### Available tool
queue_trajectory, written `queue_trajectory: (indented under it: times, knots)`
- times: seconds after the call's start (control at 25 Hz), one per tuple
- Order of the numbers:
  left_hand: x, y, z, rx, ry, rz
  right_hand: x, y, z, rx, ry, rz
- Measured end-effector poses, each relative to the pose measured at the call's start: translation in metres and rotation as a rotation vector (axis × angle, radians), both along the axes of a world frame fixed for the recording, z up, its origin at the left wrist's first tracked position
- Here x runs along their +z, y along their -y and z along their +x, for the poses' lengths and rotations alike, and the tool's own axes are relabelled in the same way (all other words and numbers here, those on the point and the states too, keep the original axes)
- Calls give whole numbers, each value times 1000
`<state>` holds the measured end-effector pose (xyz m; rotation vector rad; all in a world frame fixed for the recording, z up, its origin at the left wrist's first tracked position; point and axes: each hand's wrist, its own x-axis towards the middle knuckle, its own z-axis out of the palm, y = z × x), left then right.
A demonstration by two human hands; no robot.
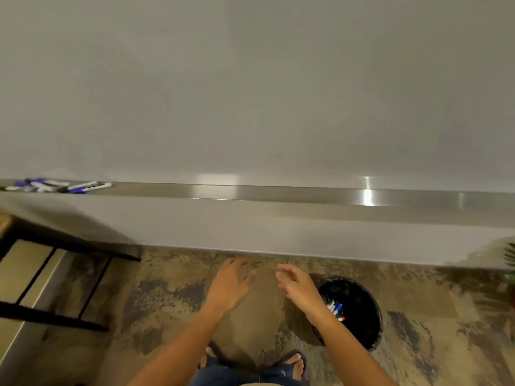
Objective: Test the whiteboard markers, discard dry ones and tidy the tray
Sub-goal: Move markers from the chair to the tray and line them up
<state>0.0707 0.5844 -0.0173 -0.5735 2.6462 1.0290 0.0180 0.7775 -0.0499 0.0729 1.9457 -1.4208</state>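
Two bare hands hover low over the mottled floor (pixel 172 296), near the base of the wall. Left hand (pixel 230 285): fingers spread and relaxed, holding nothing. Right hand (pixel 296 285): fingers extended and loosely apart, holding nothing; motion blur obscures the fingertips. The hands are close together but do not touch.

The right forearm crosses in front of the left edge of a round black bin (pixel 354 310) standing on the floor just right of the hands. Several markers (pixel 335 309) lie inside the bin, with blue, green and red caps showing.

Farther off, the metal tray (pixel 278 195) runs along the bottom of the whiteboard (pixel 250 93). A cluster of markers (pixel 55 186) lies at its far left end, well apart from both hands. A black-framed stand (pixel 41 316) occupies the near left. Sandalled feet (pixel 292 363) show at the bottom edge.
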Motion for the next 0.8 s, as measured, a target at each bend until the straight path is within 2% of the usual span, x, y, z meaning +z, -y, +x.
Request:
queue_trajectory:
  times: [0.2, 0.48, 0.8]
  knots:
    - [18, 55, 38, 174, -72, 51, 27, 71, 5, 151, -60, -16]
    - [53, 184, 110, 502, -224, 84, 81, 204, 37, 343, -156, -98]
    - [78, 304, 197, 679, -388, 41, 114, 371, 93, 522, -254, -141]
